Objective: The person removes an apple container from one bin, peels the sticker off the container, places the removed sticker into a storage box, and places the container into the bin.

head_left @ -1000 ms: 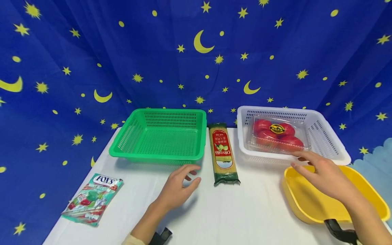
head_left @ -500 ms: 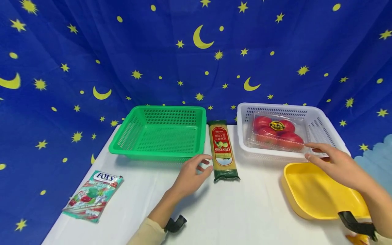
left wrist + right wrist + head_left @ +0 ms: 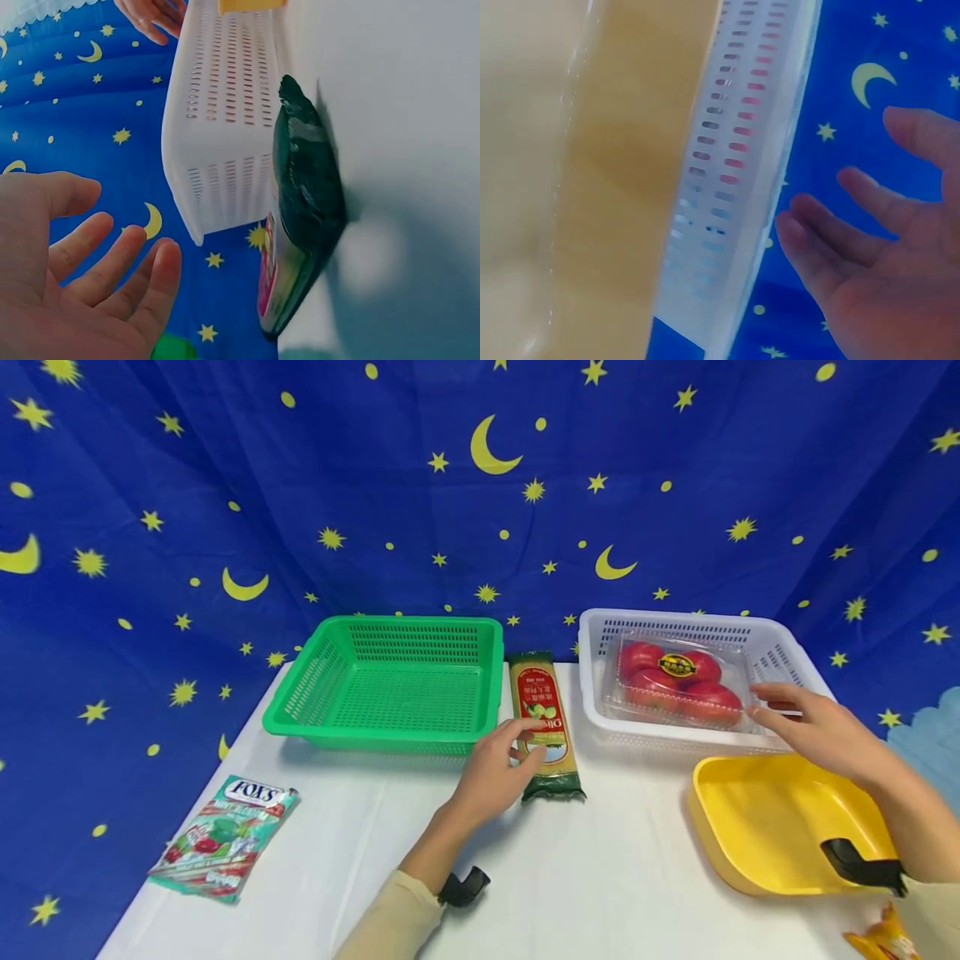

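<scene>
My left hand (image 3: 498,770) hovers over the lower left side of a spaghetti packet (image 3: 537,693), its fingers loosely bent and holding nothing. The packet is red and gold with dark green ends and lies flat; in the left wrist view its green end (image 3: 311,180) stands apart from the fingers. Over the front right rim of the white basket (image 3: 637,727) is my right hand (image 3: 832,735), relaxed, with nothing in it. Its fingertips are right by a clear plastic box of tomatoes (image 3: 678,681), which sits inside that basket.
A green basket (image 3: 405,739) stands at the back left, and a FOX'S candy bag (image 3: 225,839) lies at the front left. Below the right forearm is a yellow tub (image 3: 780,827). An orange wrapper (image 3: 885,935) shows at the lower right edge. A starry blue curtain (image 3: 420,485) hangs behind.
My left hand has moved right and forward, from in front of the green basket to over the spaghetti packet. My right hand has shifted right and slightly forward. The orange wrapper has come into view.
</scene>
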The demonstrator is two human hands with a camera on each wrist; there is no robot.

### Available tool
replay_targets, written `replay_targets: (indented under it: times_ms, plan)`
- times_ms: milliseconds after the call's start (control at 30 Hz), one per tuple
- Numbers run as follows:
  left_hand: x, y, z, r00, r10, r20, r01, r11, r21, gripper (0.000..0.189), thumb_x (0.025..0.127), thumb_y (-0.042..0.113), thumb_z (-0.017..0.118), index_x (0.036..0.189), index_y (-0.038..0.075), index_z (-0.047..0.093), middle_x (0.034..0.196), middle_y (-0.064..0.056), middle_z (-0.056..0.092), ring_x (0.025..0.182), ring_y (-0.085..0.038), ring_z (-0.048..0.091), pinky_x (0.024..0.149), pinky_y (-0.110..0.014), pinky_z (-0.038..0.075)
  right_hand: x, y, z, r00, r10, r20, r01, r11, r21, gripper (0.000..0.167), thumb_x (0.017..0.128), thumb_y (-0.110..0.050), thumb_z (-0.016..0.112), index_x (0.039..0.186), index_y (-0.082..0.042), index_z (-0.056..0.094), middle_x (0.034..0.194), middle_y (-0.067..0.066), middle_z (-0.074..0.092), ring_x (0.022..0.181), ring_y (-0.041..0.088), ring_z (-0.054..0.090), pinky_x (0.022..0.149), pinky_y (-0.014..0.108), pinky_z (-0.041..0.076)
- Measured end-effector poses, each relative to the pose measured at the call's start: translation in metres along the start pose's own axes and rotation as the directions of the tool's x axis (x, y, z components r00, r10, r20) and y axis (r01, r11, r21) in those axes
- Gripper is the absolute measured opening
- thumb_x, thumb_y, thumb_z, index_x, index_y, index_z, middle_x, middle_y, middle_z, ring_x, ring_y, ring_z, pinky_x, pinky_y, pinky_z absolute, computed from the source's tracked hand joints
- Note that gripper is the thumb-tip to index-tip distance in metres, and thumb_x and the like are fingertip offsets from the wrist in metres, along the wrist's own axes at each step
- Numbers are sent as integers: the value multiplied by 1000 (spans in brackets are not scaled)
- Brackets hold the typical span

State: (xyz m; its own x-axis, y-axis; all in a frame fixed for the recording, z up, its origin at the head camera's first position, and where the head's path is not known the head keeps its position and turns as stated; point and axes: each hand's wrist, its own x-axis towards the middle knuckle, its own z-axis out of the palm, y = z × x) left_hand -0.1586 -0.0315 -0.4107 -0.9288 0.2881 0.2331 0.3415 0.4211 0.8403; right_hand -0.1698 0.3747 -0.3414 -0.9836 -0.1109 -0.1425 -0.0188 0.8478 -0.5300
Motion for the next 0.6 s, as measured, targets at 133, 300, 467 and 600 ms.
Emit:
replay_targets:
  times_ms: [133, 300, 467, 600]
  plan:
    - [11, 4, 8, 1000, -1, -2, 1, 1000, 1, 37, 94, 29, 62, 130, 24, 58, 115, 7, 59, 87, -13, 61, 70, -27, 51, 12, 6, 1, 997, 68, -30, -67, 997, 48, 84, 97, -55, 42, 149, 5, 17, 142, 37, 27, 121, 56, 30, 88, 71, 34]
    - [25, 7, 18, 1000, 6, -10, -6, 1000, -7, 37, 94, 27, 62, 131, 23, 57, 122, -1, 61, 90, -15, 62, 73, -27, 51, 27, 16, 2, 992, 110, -57, -103, 988, 119, 89, 97, -57, 40, 148, 10, 11, 136, 40, 28, 118, 56, 32, 90, 70, 33]
    - [35, 5, 24, 1000, -16, -6, 16, 997, -72, 35, 95, 28, 61, 129, 22, 57, 124, 3, 61, 101, -12, 61, 79, -26, 51, 39, 20, 6, 990, 123, -70, -110, 979, 172, 88, 97, -55, 40, 146, 12, 12, 136, 41, 28, 119, 56, 32, 92, 70, 32]
    - [39, 6, 29, 998, -60, 22, 62, 991, -119, 37, 96, 32, 59, 132, 24, 55, 126, 10, 58, 104, -7, 60, 81, -25, 51, 46, 23, 11, 980, 151, -133, -114, 962, 249, 84, 98, -52, 40, 147, 11, 14, 138, 41, 27, 118, 56, 35, 93, 68, 33]
